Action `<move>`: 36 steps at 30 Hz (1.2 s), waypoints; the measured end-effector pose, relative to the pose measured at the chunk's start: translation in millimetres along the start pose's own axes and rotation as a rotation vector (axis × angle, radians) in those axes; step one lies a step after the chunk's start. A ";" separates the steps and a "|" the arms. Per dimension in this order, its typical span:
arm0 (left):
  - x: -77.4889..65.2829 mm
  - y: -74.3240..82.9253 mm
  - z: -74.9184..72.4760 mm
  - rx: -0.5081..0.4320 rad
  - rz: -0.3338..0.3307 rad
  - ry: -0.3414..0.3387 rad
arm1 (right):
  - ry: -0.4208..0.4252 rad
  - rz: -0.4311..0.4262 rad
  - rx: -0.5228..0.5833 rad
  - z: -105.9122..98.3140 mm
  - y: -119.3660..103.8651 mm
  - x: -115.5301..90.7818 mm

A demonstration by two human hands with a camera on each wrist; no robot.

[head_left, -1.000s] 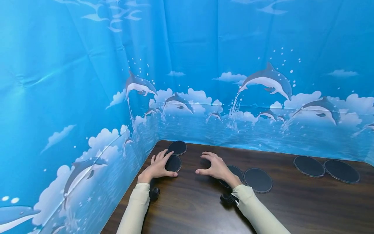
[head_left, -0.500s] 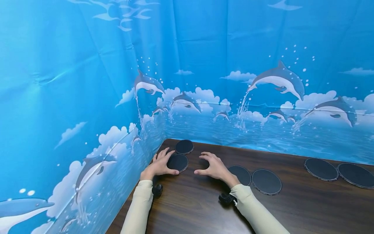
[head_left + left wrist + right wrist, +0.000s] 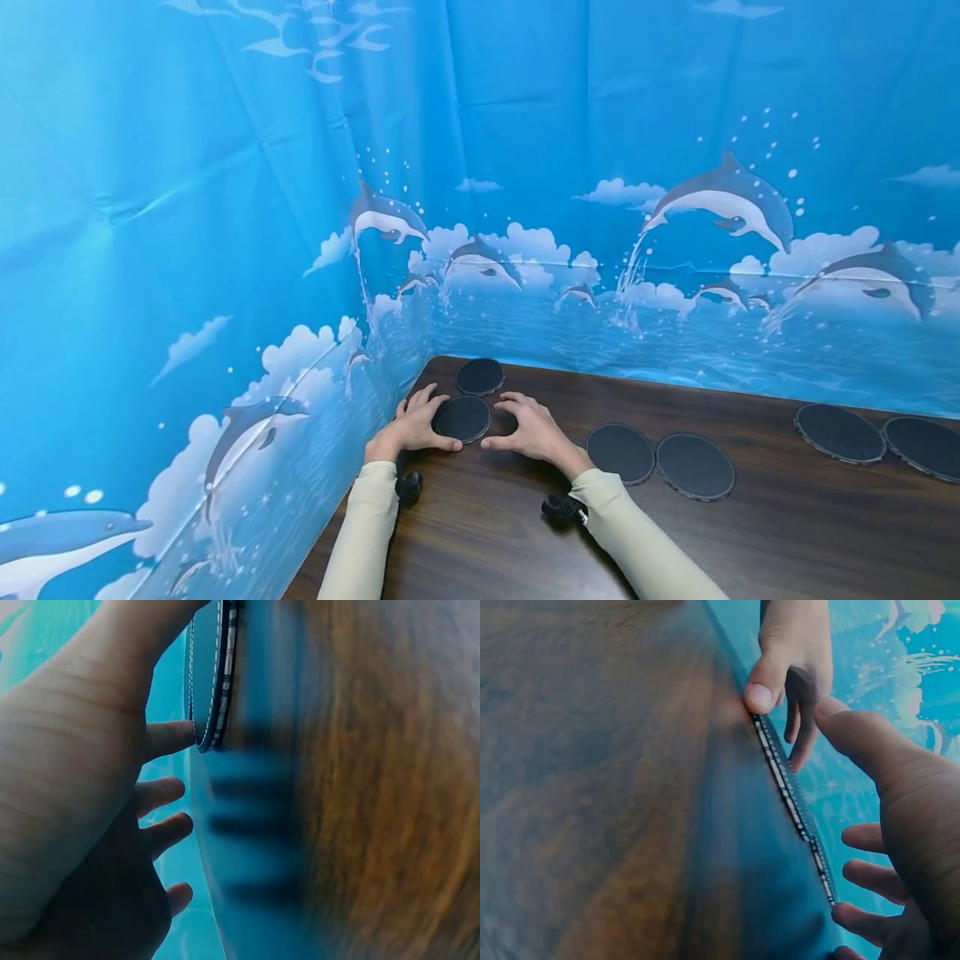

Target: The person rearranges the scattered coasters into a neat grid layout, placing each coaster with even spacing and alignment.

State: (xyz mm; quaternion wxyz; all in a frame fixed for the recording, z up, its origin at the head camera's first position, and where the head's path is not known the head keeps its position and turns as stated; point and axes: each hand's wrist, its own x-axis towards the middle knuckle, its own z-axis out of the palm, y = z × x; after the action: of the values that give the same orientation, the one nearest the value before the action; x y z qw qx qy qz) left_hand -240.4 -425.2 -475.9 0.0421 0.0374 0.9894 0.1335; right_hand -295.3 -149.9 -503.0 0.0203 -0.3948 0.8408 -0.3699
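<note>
- Near the far left corner of a dark wooden table [image 3: 480, 542], a black disc [image 3: 462, 419] lies flat between two bare hands.
- The left hand [image 3: 408, 429] frames it, fingers apart, with the thumb at the near edge and another finger at the rim; the spread seems chosen to follow the round edge. How firmly it presses, one cannot tell.
- Opposite, the right hand [image 3: 528, 433] curves with thumb and fingers parted, holding nothing, just beside the disc, apparently placed to match the other side.
- Just beyond sits a second disc [image 3: 480, 377], touching the first or nearly so, a spacing that suggests deliberate pairing.
- To the right, two more discs [image 3: 696, 467] sit edge to edge, and another couple [image 3: 840, 433] lies farther right, near the table's back edge, likely arranged likewise.
- Pale sleeves [image 3: 637, 533] cover both forearms; dark wrist devices [image 3: 561, 510] sit beneath, presumably the cameras.
- Behind, a blue dolphin curtain [image 3: 525, 125] lines two sides, probably as a backdrop.
</note>
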 end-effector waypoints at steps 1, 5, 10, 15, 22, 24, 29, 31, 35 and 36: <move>0.4 -0.7 -0.3 0.002 -0.006 -0.002 | 0.002 0.003 -0.005 0.7 -0.3 1.0; -0.2 -2.2 -3.5 -0.011 -0.012 -0.005 | 0.014 0.011 -0.030 2.3 0.7 4.2; -0.2 -2.0 -5.7 -0.038 0.004 0.000 | 0.020 0.019 -0.081 3.8 2.9 8.0; 3.0 -4.3 -4.5 -0.048 0.022 -0.001 | 0.010 0.030 -0.153 6.6 1.1 11.6; 1.2 -4.4 -8.0 -0.055 0.024 -0.002 | 0.044 0.044 -0.180 11.6 -2.4 17.5; 0.7 -5.5 -8.1 -0.056 0.027 0.000 | 0.046 0.044 -0.189 13.4 -3.0 18.7; -1.5 -7.3 -7.3 -0.067 0.043 -0.006 | 0.044 0.053 -0.182 18.9 -5.2 20.5; -1.6 -8.4 -6.6 -0.072 0.053 -0.001 | 0.045 0.056 -0.166 21.3 -6.1 21.1; -1.7 -11.5 -5.4 -0.066 0.071 0.019 | 0.038 0.046 -0.130 25.7 -7.2 23.4; -1.6 -12.6 -5.2 -0.064 0.076 0.025 | 0.035 0.042 -0.118 26.5 -7.6 24.0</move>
State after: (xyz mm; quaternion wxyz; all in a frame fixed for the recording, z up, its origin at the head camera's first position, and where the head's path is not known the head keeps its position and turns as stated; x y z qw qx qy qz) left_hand -240.0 -438.8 -474.2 0.0261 0.0717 0.9830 0.1669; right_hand -298.2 -185.4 -511.2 -0.0098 -0.3713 0.8694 -0.3259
